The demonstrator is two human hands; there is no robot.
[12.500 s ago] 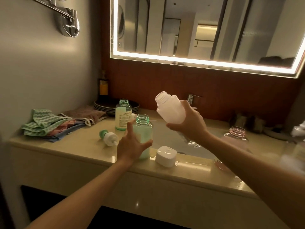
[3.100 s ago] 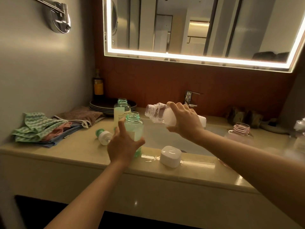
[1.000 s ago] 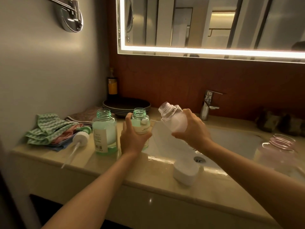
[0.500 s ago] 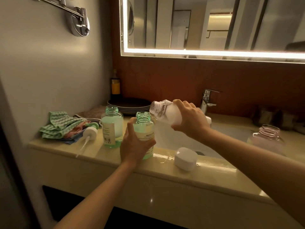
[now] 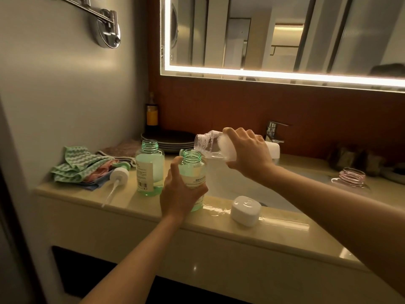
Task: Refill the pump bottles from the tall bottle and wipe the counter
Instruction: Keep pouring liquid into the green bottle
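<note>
Now-level tall bottle (image 5: 210, 148) in right grip (image 5: 247, 152)

On the counter (image 5: 285, 233), the cloth pile (image 5: 81, 163) lies far left, with the pump head (image 5: 118, 175) just right of it, its tube toward the front edge. Two open bottles stand further right: the rear bottle (image 5: 150, 170) free, the front bottle (image 5: 194, 170) in the left hand (image 5: 179, 196) beside the basin (image 5: 230, 183). The tall bottle (image 5: 210, 145), in the right hand (image 5: 247, 152), is tipped, mouth just above the front bottle's mouth. The cap (image 5: 246, 210) sits on the front rim, right of the front bottle. The plate stack (image 5: 168, 139) lies behind the bottles, and the faucet (image 5: 272, 131) stands behind the basin.
</note>
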